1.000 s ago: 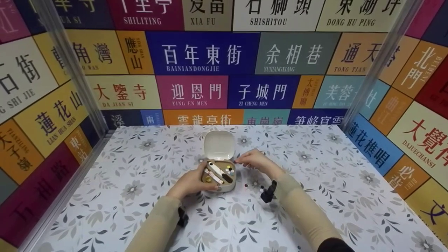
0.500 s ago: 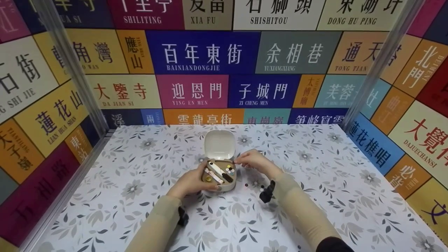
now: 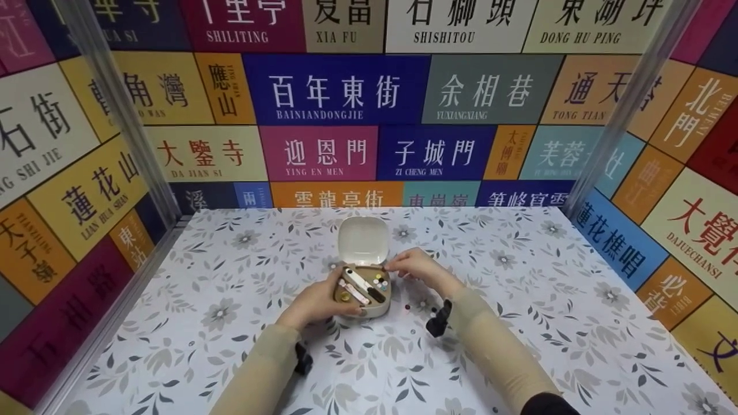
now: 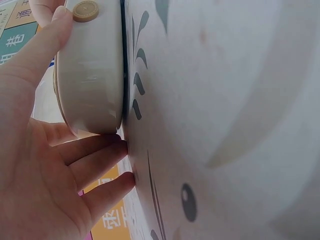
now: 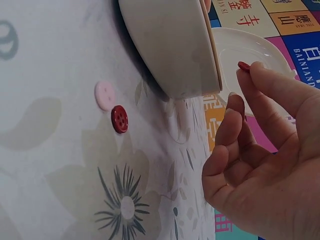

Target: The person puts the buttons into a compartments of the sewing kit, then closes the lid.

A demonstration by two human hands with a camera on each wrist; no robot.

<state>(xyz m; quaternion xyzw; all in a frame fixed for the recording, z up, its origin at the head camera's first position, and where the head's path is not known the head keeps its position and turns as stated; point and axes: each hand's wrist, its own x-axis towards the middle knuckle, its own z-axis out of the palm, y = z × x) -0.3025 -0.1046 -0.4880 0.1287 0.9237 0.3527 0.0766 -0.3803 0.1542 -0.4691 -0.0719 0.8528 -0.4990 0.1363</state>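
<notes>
A small cream sewing box [image 3: 379, 310] stands on the table with its lid [image 3: 363, 239] raised. My left hand [image 3: 311, 301] holds it by the left side, thumb at the front near a round tan catch [image 4: 86, 11] and fingers along the wall. Thumb and index finger of my right hand [image 3: 424, 268] pinch a small red button [image 5: 243, 66] beside the box's right rear rim. Inside lie a white stick with a dark end [image 3: 364, 283], a pale pink-and-white strip [image 3: 353, 291], a gold round piece [image 3: 345, 296] and several small buttons [image 3: 380, 282] in the right compartment.
A pink button [image 5: 105, 96] and another red button [image 5: 119, 119] lie on the floral tablecloth [image 3: 490, 242], right of the box. Walls with coloured sign panels [image 3: 337, 86] enclose the table at the back and sides.
The head view has shifted very slightly. Both hands and the box stay almost where they were, the right fingertips still by the box's right rear rim.
</notes>
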